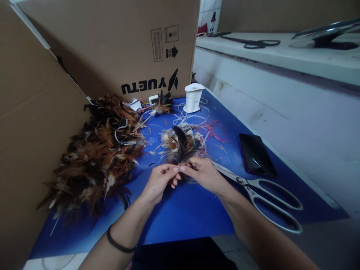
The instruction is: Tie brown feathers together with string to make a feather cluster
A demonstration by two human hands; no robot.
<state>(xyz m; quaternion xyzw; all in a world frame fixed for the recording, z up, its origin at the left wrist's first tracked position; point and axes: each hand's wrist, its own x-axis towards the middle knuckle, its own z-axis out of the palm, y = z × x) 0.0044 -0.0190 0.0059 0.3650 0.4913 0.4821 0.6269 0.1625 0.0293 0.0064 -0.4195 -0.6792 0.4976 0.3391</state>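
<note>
My left hand (163, 178) and my right hand (206, 174) meet over the middle of the blue table. Thumbs and forefingers of both pinch the base of a small bunch of dark feathers (184, 150), where a bit of reddish thread shows. The bunch points away from me, and its stems are mostly hidden by my fingers. Just behind it lie pale and brown feathers (168, 140), partly covered, so I cannot tell where one bunch ends. Beside my right wrist lie large metal scissors (247, 183), their blade tips hidden behind that hand.
A big heap of brown feathers (95, 157) covers the table's left side. Cardboard (112, 41) stands along the back and left. A white spool (193, 98), loose white ribbon (182, 119), pink strands (216, 131) and a phone (257, 154) lie around. Black scissors (258, 44) rest on the ledge.
</note>
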